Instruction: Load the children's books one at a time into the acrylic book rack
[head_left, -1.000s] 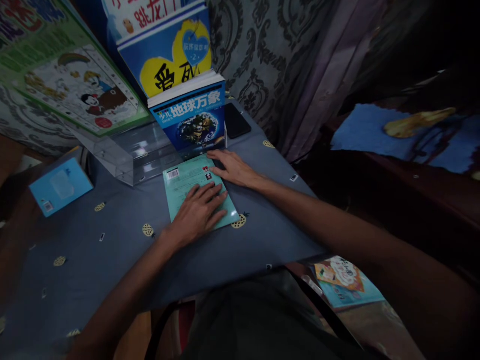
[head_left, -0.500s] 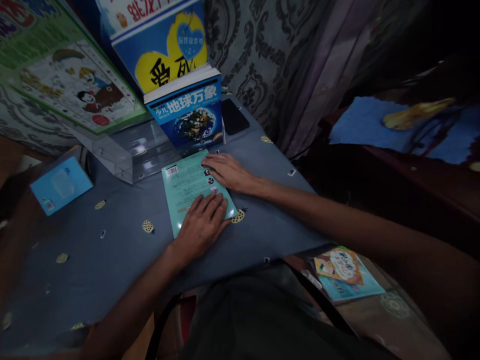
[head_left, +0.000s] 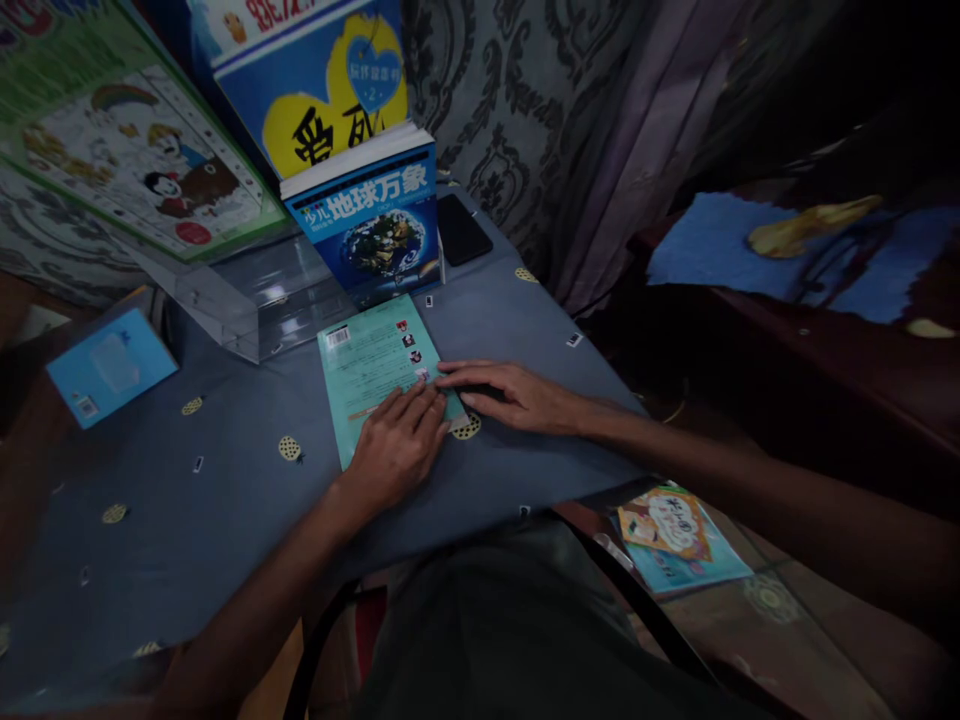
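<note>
A teal book (head_left: pixel 367 370) lies closed on the cloth-covered table, a barcode at its upper left and small pictures down its right side. My left hand (head_left: pixel 397 440) rests flat across the book's lower part, fingers stretched out. At the book's lower right edge, my right hand (head_left: pixel 514 395) has its fingers extended, their tips touching the edge, with the thumb apart below. Part of the lower cover is hidden under my left hand. Just beyond the book's top edge, a thick blue book with an Earth on its cover (head_left: pixel 386 240) stands leaning back.
A clear plastic rack (head_left: pixel 247 320) holds upright books, among them a large green one (head_left: pixel 225 215). A light blue book (head_left: pixel 112 365) lies at the left. A black phone (head_left: pixel 463 230) sits behind the Earth book. Lower right, picture books (head_left: pixel 679 540) lie below the table.
My right hand has slid from the teal book's upper right side down toward its lower right corner. My left hand stays on the book. The view has shifted slightly.
</note>
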